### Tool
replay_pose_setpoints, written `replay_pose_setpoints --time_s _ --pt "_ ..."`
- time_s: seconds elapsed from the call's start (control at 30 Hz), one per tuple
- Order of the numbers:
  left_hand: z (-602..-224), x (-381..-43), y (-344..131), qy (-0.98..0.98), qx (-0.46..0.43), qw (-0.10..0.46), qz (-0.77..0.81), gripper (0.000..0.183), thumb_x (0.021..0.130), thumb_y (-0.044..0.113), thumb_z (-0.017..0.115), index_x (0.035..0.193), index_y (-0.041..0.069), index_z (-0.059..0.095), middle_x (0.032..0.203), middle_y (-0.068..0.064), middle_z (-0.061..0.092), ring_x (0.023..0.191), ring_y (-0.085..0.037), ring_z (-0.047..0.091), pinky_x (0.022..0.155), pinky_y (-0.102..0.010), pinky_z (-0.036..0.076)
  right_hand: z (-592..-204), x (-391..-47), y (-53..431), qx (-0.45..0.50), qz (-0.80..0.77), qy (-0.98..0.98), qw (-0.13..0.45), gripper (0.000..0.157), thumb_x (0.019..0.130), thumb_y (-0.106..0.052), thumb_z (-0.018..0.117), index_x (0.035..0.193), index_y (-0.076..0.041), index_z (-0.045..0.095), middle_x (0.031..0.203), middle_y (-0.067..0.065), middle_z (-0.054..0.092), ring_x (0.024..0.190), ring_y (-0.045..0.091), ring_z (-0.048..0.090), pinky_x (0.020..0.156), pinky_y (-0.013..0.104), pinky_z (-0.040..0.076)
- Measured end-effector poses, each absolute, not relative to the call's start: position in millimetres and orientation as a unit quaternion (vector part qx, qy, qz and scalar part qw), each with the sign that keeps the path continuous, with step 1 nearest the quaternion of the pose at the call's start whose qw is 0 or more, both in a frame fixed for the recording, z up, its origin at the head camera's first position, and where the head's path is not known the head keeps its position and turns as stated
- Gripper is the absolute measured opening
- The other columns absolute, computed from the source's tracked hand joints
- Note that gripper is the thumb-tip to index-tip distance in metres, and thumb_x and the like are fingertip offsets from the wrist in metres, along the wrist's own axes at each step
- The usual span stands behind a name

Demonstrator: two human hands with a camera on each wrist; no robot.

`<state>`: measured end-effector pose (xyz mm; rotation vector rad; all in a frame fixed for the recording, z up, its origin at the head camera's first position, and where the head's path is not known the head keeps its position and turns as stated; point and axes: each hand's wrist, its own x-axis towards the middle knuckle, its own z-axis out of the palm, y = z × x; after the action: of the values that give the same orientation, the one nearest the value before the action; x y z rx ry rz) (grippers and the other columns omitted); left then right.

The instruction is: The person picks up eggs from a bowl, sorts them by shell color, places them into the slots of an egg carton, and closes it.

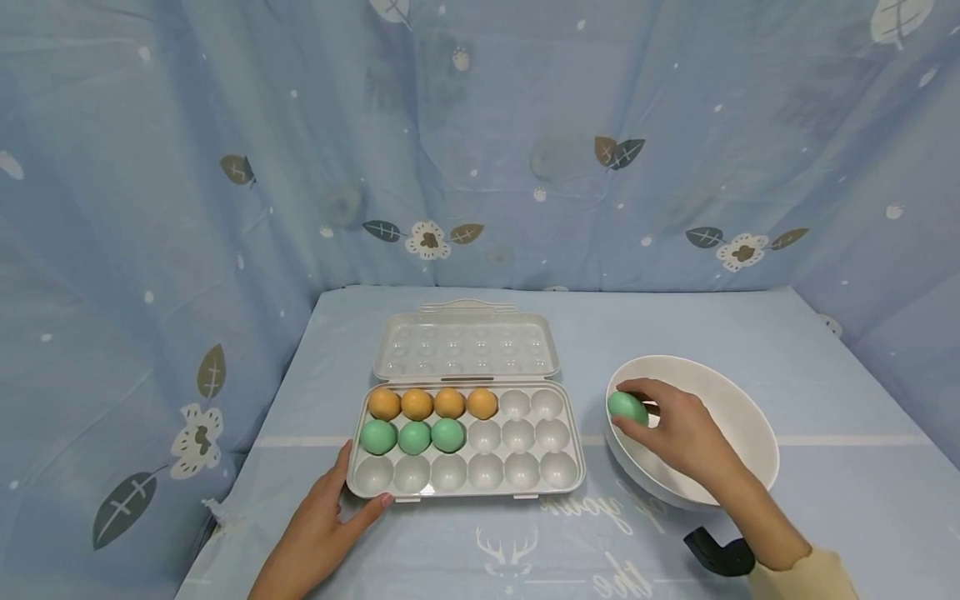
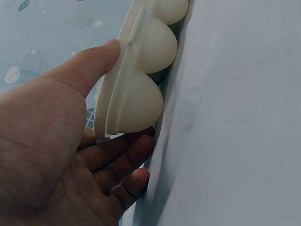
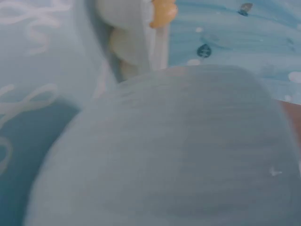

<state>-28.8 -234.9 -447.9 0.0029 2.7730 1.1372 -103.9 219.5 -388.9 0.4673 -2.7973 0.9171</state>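
My right hand (image 1: 678, 433) pinches a green ball (image 1: 626, 407) between thumb and fingers, at the left inside rim of the white bowl (image 1: 738, 417). In the right wrist view the bowl's outer wall (image 3: 160, 155) fills most of the picture and hides the fingers. My left hand (image 1: 318, 529) grips the near left corner of a pale egg tray (image 1: 465, 492), thumb on its front rim (image 2: 106, 59) and fingers at its side. The tray's back row carries several orange balls (image 1: 450, 403) from the left. Three green balls (image 1: 414, 437) fill the left of its middle row; front cups are bare.
The tray's hinged lid (image 1: 467, 346) lies folded back behind it. A black strap-like object (image 1: 720, 552) shows beside the right wrist. A light blue cloth (image 1: 847, 483) covers the table, and a patterned blue curtain (image 1: 510, 125) hangs around the back and sides.
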Motion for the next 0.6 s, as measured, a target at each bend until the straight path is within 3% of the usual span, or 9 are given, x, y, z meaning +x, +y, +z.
replay_pose_setpoints --time_s 0.6 --pt "-445.9 -28.9 -234.5 0.923 -0.011 0.091 0.373 0.117 0.091 0.068 0.066 0.165 0.002 0.005 0.167 -0.027 0.021 0.151 -0.048 0.028 0.117 -0.066 0.032 -376.3 -112.2 181.9 0.178 0.355 -0.908 0.137 0.041 0.086 -0.007 0.085 0.123 -0.003 0.068 0.118 0.012 0.073 0.108 0.029 0.071 0.090 0.041 0.061"
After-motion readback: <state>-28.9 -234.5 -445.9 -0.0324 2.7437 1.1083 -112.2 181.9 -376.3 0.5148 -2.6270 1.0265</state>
